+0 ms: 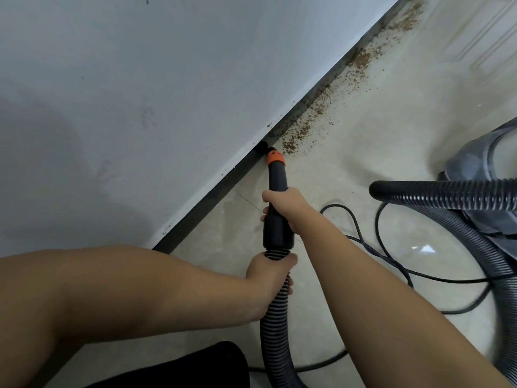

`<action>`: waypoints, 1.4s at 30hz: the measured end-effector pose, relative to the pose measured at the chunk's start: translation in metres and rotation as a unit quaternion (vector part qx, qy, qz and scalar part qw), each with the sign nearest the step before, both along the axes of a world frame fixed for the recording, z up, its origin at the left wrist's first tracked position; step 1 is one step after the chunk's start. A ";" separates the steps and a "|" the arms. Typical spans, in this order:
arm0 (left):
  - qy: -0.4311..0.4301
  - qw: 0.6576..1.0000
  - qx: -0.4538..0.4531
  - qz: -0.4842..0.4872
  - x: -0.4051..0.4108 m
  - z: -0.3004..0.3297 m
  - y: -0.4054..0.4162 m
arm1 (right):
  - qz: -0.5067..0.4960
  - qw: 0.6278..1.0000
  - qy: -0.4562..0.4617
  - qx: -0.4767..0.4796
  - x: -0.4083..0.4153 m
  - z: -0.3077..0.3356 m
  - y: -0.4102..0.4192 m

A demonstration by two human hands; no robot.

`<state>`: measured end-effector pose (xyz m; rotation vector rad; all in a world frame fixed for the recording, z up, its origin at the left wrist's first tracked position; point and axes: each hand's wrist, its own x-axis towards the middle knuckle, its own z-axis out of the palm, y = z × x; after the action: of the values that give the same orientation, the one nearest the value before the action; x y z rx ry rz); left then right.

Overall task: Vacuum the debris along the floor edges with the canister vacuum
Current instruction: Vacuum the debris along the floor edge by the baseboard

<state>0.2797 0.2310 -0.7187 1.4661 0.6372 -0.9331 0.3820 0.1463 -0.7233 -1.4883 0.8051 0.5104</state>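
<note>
The right hand (pixel 282 204) is wrapped tight around the stiff black nozzle (pixel 275 175). The left hand (pixel 270 275) squeezes the bendy hose (pixel 272 326) just behind. The tip touches the wall edge, beside brown debris (pixel 316 119). It looks light.

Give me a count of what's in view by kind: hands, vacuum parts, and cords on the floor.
Hands: 2, the left hand on the ribbed hose and the right hand on the black wand
Vacuum parts: 3, the hose, the wand, and the grey canister
Cords: 1, a black power cord
Total: 6
</note>
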 end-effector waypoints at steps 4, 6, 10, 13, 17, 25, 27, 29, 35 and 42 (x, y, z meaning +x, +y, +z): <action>0.012 0.999 0.002 -0.029 -0.010 -0.004 -0.004 | -0.024 1.000 0.013 -0.001 -0.015 -0.004 -0.011; 0.009 0.999 0.004 -0.049 -0.015 -0.005 -0.005 | -0.053 0.999 0.012 -0.001 -0.023 -0.006 -0.018; 0.002 0.999 0.005 -0.053 -0.013 -0.005 -0.006 | -0.079 0.997 0.007 -0.010 -0.025 -0.007 -0.023; -0.003 1.000 0.001 -0.022 -0.006 -0.004 -0.002 | -0.054 0.999 0.001 -0.009 -0.013 -0.004 -0.012; -0.004 1.000 0.002 0.017 0.002 -0.007 0.005 | -0.017 1.000 -0.010 -0.003 0.001 -0.005 0.007; 0.006 0.999 0.002 -0.049 -0.008 -0.009 -0.009 | -0.094 0.995 0.001 -0.022 -0.022 -0.010 -0.024; 0.001 0.998 -0.002 -0.063 -0.007 -0.010 -0.013 | -0.117 0.993 0.000 -0.024 -0.024 -0.010 -0.034; -0.005 0.998 -0.005 -0.062 -0.004 -0.010 -0.015 | -0.118 0.993 -0.001 -0.027 -0.021 -0.010 -0.036; -0.023 1.000 0.002 0.016 0.008 -0.014 -0.002 | -0.068 0.997 -0.018 -0.020 0.005 -0.009 -0.007; -0.016 0.999 -0.008 0.028 0.007 -0.017 -0.004 | -0.053 0.998 -0.010 -0.022 0.005 -0.009 -0.005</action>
<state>0.2864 0.2270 -0.7353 1.4390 0.6414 -0.8685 0.3868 0.1409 -0.7328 -1.4793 0.8798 0.3999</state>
